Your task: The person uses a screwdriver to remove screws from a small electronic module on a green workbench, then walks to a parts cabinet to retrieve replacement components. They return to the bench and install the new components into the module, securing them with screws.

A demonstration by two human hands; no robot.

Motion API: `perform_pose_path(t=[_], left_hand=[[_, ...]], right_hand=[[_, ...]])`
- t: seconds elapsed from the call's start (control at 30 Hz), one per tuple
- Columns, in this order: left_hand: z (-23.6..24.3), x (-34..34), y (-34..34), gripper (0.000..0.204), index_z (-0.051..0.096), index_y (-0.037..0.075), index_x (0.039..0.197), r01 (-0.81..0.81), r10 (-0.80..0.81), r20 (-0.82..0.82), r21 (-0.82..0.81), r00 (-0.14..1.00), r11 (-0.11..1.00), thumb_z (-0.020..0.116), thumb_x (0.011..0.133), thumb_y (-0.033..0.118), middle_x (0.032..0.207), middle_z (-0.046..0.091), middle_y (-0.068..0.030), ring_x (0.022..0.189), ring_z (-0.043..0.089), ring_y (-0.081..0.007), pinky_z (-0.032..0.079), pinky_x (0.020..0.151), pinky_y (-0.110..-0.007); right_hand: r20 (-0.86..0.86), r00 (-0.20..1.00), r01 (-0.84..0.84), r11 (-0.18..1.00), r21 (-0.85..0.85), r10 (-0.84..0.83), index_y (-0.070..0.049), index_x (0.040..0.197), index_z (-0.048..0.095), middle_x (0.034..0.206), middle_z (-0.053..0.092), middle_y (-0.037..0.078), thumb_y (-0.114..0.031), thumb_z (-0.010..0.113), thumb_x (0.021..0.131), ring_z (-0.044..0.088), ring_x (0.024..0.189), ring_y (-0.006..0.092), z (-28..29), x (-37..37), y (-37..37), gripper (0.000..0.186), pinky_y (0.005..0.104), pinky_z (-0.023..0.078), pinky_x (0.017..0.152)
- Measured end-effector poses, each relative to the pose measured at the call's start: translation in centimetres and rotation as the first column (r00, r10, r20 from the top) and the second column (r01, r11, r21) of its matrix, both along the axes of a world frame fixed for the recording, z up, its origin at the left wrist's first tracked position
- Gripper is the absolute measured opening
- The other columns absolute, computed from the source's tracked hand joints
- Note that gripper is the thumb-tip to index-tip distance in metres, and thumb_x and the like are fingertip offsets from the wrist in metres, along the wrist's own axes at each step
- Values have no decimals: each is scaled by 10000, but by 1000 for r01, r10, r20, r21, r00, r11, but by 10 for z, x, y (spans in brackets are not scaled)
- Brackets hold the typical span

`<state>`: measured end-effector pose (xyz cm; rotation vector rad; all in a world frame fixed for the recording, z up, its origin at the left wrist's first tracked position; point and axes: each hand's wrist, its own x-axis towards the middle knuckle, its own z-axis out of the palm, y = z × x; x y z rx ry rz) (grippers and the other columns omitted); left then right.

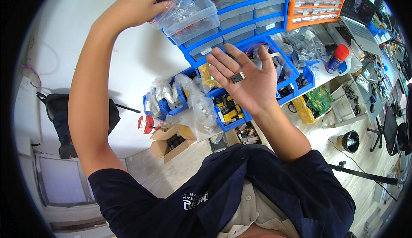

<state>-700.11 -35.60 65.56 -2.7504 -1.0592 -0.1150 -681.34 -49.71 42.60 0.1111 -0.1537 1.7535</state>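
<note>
My left hand (pixel 150 1) reaches up to the blue drawer cabinet (pixel 185 49). Its fingers are closed on a clear zip bag (pixel 177 7); what they pinch is partly hidden. The bag sits at the mouth of a pulled-out clear drawer (pixel 198 22) with small parts inside. Below and to the right, my right hand (pixel 253 83) is held palm up, its fingers stretched out. A small black transistor-like component (pixel 237 77) with short metal legs rests loose at the base of those fingers.
Blue bins (pixel 227 124) with yellow-and-black parts and bagged pieces (pixel 204 111) stand under the cabinet. An orange drawer cabinet (pixel 316 1) adjoins it. A red-capped spray can (pixel 337 58) stands at right. An open cardboard box (pixel 171 145) and a black backpack (pixel 60 117) are lower left.
</note>
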Motion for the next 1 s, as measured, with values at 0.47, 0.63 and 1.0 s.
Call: perform_pose_path(t=[0.47,0.63,1.0], left_hand=[[-119,50,-83,182,729,-67,1050,121,226,272,-846,935,519,677,937,67,807,727,-102,635,701,-141,534,563,-258],[-129,75,-82,159,732,-29,1032,88,195,228,-834,954,545,706,933,93,775,711,-66,598,678,-117,497,502,-234],[-19,7,-38,272,742,43,1147,65,-70,476,28,877,998,664,997,256,886,713,-30,624,533,-55,427,576,-217]], right_hand=[[178,980,86,996,24,-89,67,1507,373,1494,485,272,-697,376,999,570,1256,359,-11,-2,8,918,515,451,1077],[154,986,56,998,20,-58,45,1499,385,1436,526,258,-723,365,991,600,1185,353,-16,13,8,921,514,472,1035],[-37,996,87,993,77,-84,59,1579,236,1559,397,329,-731,378,995,417,1456,428,-19,22,9,993,484,367,1196]])
